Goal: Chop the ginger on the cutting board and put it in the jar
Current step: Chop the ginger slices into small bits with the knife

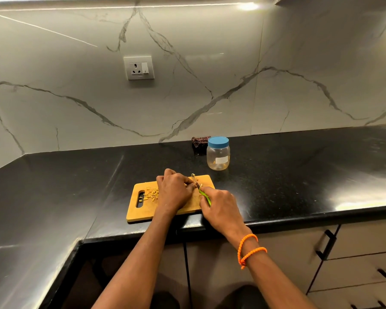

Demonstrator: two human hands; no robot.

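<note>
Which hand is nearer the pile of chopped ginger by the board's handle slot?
Left. The left hand sits right beside the chopped ginger pile; the right hand, gripping the knife, is farther off at the cutting board's opposite end.

1. A black stone countertop runs along the wall and turns a corner at the left.
2. A white marble-look backsplash with grey veins carries a socket with a switch.
3. A dark crumpled cloth lies against the backsplash.
4. Beige drawers with black handles sit below at the right.
</note>
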